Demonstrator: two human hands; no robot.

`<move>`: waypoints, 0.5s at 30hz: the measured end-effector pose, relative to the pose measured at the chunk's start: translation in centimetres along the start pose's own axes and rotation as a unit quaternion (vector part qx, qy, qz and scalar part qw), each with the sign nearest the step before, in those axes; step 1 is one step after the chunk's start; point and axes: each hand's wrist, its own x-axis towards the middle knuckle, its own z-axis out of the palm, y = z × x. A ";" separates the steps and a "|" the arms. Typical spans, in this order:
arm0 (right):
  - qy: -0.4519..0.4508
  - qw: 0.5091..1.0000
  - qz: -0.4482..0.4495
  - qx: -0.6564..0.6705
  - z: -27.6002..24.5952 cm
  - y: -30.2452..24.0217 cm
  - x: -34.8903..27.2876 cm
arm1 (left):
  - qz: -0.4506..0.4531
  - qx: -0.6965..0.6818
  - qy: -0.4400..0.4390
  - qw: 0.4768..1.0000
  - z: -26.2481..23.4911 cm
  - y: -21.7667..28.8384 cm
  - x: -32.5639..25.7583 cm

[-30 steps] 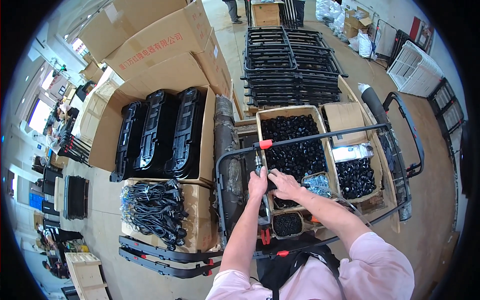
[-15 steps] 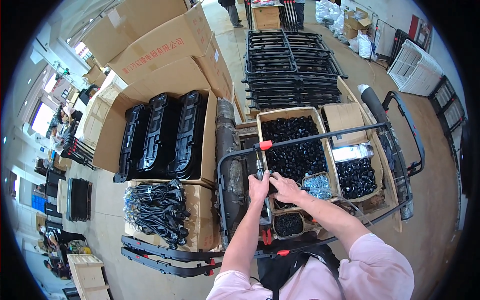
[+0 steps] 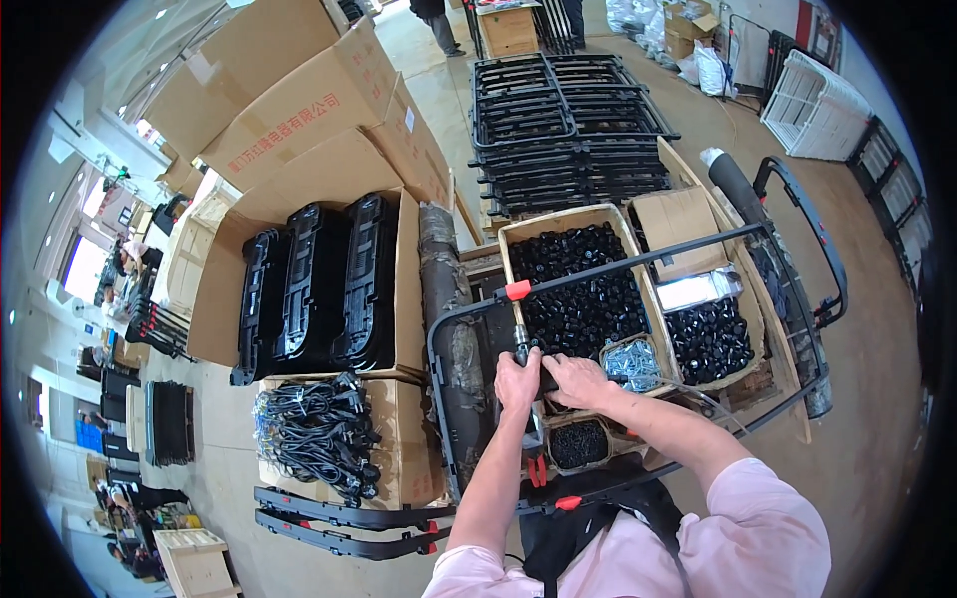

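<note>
While a black tubular frame (image 3: pixel 638 260) crosses the carton of black caps (image 3: pixel 560 218), a drill (image 3: pixel 521 344) nears its bar

The drill lies within the frame's left part, tip close to a red clip. The left hand (image 3: pixel 516 383) has its fingers closed around the tool. The right hand (image 3: pixel 582 383) curls its fingers at the drill's dark side; whether they grip, I cannot tell. Silvery fasteners (image 3: pixel 633 367) lie just beside that hand; the clip (image 3: pixel 518 290) sits on the bar.

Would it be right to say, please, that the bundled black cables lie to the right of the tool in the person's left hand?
Not quite: the head view shows the bundled black cables lying to the left of the tool in the person's left hand.
</note>
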 end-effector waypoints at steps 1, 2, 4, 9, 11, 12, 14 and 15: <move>0.000 1.000 0.005 0.001 -0.3 0.5 -0.4 | 0.013 0.010 -0.010 1.000 0.2 0.7 -0.2; -0.003 1.000 0.010 0.000 -0.5 1.1 -0.7 | 0.020 0.020 -0.025 0.999 0.3 1.4 -0.4; -0.011 1.000 0.010 -0.004 -1.4 1.2 -0.6 | 0.025 0.030 -0.016 0.999 0.5 1.9 -0.5; -0.027 1.000 0.003 -0.005 -1.7 2.1 -0.1 | 0.014 0.042 -0.012 0.999 0.8 2.6 -0.7; -0.027 1.000 -0.004 -0.007 -1.7 2.5 -0.1 | 0.015 0.041 -0.016 0.999 0.9 2.8 -0.8; -0.027 1.000 -0.002 -0.006 -1.7 2.4 0.0 | 0.012 0.039 -0.016 0.999 0.8 2.7 -0.8; -0.027 1.000 0.000 -0.003 -1.8 2.3 0.1 | 0.015 0.040 -0.013 0.999 0.9 2.7 -0.7; -0.028 1.000 0.001 -0.001 -1.8 2.4 0.1 | 0.017 0.039 -0.010 0.999 1.0 2.7 -0.6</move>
